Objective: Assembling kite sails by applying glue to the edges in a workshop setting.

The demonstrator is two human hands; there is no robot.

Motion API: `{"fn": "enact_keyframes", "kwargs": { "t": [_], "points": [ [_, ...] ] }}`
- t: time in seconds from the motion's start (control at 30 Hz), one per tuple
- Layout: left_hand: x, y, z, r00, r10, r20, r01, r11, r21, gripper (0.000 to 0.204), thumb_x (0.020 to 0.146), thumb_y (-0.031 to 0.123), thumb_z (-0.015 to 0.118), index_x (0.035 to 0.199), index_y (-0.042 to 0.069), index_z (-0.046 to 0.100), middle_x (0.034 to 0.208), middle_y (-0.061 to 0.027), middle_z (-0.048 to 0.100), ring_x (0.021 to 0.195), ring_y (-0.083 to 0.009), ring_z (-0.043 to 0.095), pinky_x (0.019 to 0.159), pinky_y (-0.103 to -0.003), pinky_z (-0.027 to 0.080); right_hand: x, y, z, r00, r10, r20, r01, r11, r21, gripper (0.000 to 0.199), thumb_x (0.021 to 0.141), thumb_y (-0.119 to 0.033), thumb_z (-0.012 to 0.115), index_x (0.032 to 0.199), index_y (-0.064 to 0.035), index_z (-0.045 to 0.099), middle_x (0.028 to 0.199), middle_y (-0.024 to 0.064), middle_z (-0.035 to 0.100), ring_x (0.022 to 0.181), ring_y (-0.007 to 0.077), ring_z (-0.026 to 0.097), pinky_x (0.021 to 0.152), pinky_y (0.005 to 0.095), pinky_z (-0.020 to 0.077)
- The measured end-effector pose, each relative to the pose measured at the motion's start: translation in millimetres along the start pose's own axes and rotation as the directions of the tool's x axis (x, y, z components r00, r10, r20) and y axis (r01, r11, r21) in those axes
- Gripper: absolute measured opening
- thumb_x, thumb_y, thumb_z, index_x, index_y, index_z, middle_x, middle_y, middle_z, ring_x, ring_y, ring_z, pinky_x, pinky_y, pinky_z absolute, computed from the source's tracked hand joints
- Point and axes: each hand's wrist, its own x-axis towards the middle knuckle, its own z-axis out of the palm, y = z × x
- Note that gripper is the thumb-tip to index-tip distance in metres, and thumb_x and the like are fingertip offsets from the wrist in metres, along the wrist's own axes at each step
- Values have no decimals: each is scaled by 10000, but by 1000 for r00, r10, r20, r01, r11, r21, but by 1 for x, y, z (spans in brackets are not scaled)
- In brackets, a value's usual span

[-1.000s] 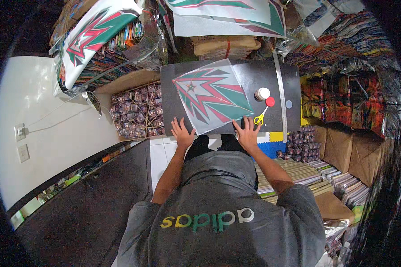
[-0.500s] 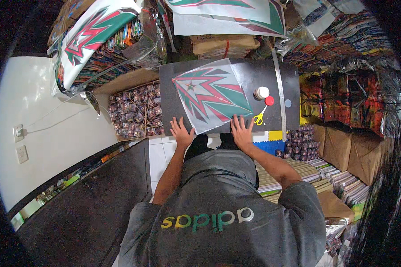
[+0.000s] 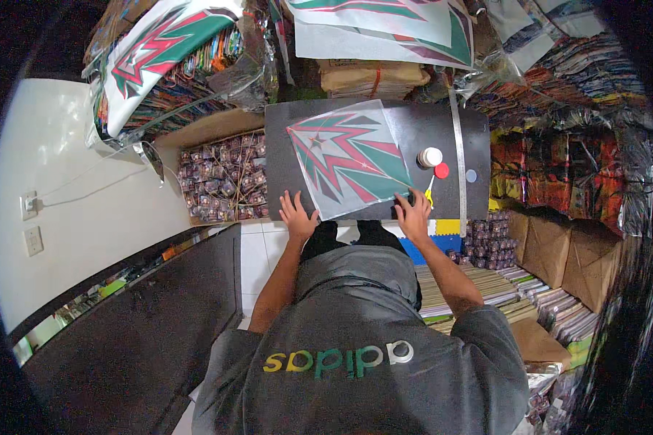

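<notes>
Grey-sleeved right hand [image 3: 413,214], fingers part-curled at the corner of the printed sheet [image 3: 352,156], grip unclear; left hand [image 3: 297,219] splayed beside it; sheet lies flat on black tabletop [image 3: 413,119], probably light, limp, crease-prone, best lifted by corners.

Yellow scissors [image 3: 429,196] partly out of sight behind the right hand's fingers [image 3: 418,199]

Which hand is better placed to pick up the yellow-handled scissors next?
Probably the right hand: it is right by the yellow-handled scissors and partly hides them in this view. The left hand is beside the patterned sheet's left edge, farther from them.
</notes>
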Motion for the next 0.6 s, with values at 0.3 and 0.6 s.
{"fn": "enact_keyframes", "kwargs": {
  "t": [0.3, 0.6],
  "points": [
    [0, -2, 1, 998, 51, -37, -51, 999, -3, 918, 815, 380, 783, 1542, 101, 296, 1632, -240, 127, 1506, -498, 84, 1127, -729, 174, -9, 7, -11, 997, -55, -55, 39, 966, -256, 523, 893, -264, 689, 1400, -314, 570, 1428, 160, 445, 1380, 371, 348, 1106, 683, 226],
    [0, 1, -3, 999, 43, -23, -43, 999, -15, 915, 815, 379, 783, 1536, 92, 300, 1629, -253, 130, 1502, -502, 94, 1129, -725, 178, -12, -6, -3, 999, -9, 39, 23, 916, -400, 587, 913, -354, 667, 1464, -407, 472, 1494, 160, 408, 1390, 359, 357, 1088, 728, 213]
  ]
}}
